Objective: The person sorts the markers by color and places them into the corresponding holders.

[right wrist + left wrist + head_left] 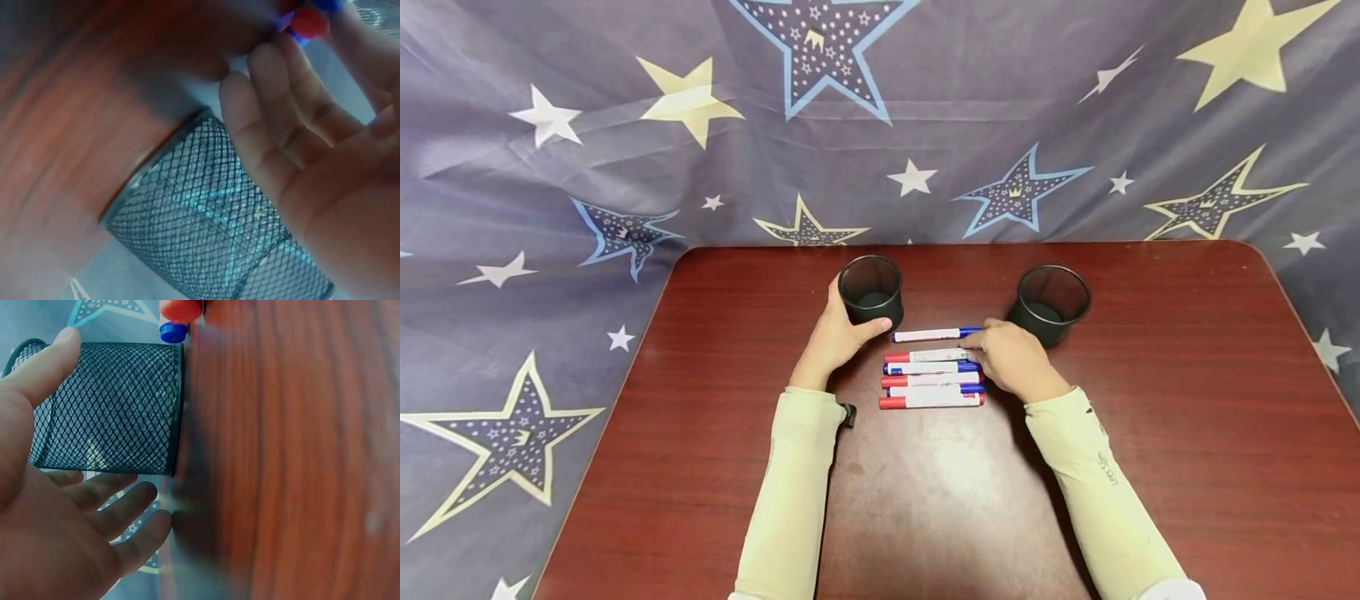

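My left hand [837, 337] holds the left black mesh pen holder [880, 312], thumb on its near side and fingers round its far left side; the holder [112, 406] stands upright on the table. The fingertips of my right hand [1015, 358] pinch the right end of a red-capped marker [925, 357]. Just beyond it is a blue-capped marker [927, 336], set a little apart. Nearer me, several red and blue markers [940, 402] lie side by side in a row. The right wrist view shows red and blue marker ends [309, 23] by the fingertips.
A second black mesh pen holder [1051, 308] stands just beyond my right hand. The reddish-brown table [1187, 417] ends at a back edge close behind both holders. A grey cloth [970, 125] printed with stars hangs behind it.
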A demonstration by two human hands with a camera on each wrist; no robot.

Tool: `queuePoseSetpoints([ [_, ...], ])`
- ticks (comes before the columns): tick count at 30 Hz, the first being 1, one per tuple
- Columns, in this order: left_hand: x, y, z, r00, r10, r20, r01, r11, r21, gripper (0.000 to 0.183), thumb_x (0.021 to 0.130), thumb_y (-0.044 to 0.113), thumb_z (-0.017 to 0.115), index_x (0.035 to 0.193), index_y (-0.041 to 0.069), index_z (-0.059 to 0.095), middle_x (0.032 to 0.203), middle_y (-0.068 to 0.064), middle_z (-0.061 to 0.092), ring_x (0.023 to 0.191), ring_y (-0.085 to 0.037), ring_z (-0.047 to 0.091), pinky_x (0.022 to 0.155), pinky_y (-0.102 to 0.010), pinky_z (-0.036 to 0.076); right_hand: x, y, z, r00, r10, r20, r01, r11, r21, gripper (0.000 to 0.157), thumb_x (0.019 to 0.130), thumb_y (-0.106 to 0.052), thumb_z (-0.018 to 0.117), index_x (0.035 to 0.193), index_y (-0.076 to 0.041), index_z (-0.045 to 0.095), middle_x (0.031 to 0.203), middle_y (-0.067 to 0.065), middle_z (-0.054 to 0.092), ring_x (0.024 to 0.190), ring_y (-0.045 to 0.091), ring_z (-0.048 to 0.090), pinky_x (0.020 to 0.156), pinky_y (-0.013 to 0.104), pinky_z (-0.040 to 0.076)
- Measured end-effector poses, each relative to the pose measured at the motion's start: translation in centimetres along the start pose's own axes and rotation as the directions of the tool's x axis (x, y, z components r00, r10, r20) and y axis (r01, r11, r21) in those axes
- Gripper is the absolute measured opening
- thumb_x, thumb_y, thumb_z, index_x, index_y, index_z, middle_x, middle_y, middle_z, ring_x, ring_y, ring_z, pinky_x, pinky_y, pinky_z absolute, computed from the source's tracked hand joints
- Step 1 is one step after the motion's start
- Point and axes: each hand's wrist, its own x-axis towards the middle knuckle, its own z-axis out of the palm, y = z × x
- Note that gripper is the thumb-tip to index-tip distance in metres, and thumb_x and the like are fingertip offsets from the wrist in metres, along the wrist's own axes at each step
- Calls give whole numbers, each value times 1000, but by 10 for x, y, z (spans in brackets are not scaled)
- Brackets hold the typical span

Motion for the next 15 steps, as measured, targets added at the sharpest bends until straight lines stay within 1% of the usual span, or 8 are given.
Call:
queuePoseSetpoints([
  [3,3,0,3,1000,6,-1,-6,1000,-13,106,82,34,85,160,16,14,149,-16,44,130,-33,47,111,-50,32,-1,4,1,1000,-4,3,4,1000,18,21,85,-10,79,105,-18,82,82,8,60,75,29,64,59,45,52],
  [7,4,-1,5,1000,-14,4,14,999,-40,105,82,34,85,159,15,16,149,-16,44,132,-32,45,112,-50,31,-2,4,1,1000,-13,13,13,1000,19,24,84,-10,81,106,-18,82,83,8,61,74,29,64,59,44,52],
  [11,3,-2,5,999,-35,2,35,999,-41,102,81,37,85,157,13,21,146,-16,48,132,-31,46,110,-52,32,-1,2,1,999,-37,8,37,999,6,21,83,-8,81,102,-17,81,82,8,61,77,28,64,59,43,53],
  [15,3,-4,4,999,-33,-2,33,999,-41,100,80,38,85,156,14,25,143,-16,50,131,-32,46,109,-53,33,0,3,1,999,-49,-7,49,999,10,18,84,-6,79,99,-16,81,82,6,62,80,27,66,62,42,54],
])
